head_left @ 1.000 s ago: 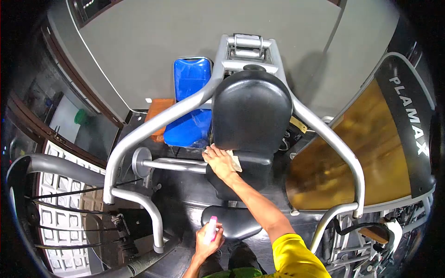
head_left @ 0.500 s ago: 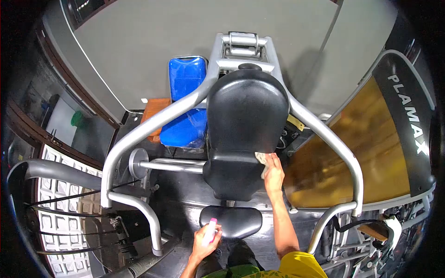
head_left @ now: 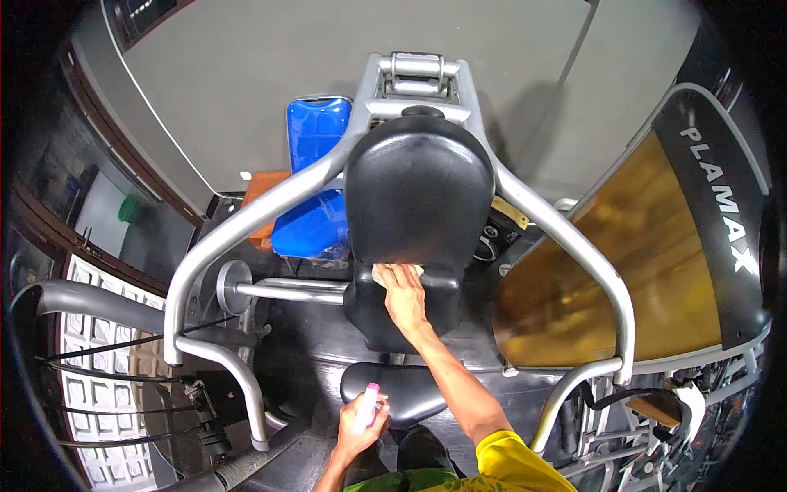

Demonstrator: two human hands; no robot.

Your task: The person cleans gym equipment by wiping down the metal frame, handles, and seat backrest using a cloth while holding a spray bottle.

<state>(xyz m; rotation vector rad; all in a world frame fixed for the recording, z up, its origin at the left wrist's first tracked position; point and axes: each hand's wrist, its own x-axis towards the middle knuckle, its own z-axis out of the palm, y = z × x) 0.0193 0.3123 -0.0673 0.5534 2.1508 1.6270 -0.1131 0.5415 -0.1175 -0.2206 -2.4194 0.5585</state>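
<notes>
My right hand [head_left: 403, 299] presses a pale cloth [head_left: 382, 274] against the black padded seat [head_left: 443, 307] of a gym machine, near the crease below the backrest [head_left: 418, 193]. The fingers are bent over the cloth and cover most of it. Lower down, my left hand [head_left: 358, 426] is wrapped around a small white bottle with a pink cap [head_left: 366, 408]. It is held above the left part of a separate black pad [head_left: 410, 394], with the cap pointing up.
Silver curved bars [head_left: 238, 221] frame the seat on both sides. Behind it on the left stands a blue chair [head_left: 316, 221] beside an orange-brown box [head_left: 262, 189]. A PLAMAX panel [head_left: 623, 254] stands at the right. A wheel-like rim with dark spokes [head_left: 123, 377] is at the left.
My right hand has slid the cloth leftward, from the seat's right edge to its middle left. My left hand keeps the bottle in nearly the same place. The view has shifted slightly.
</notes>
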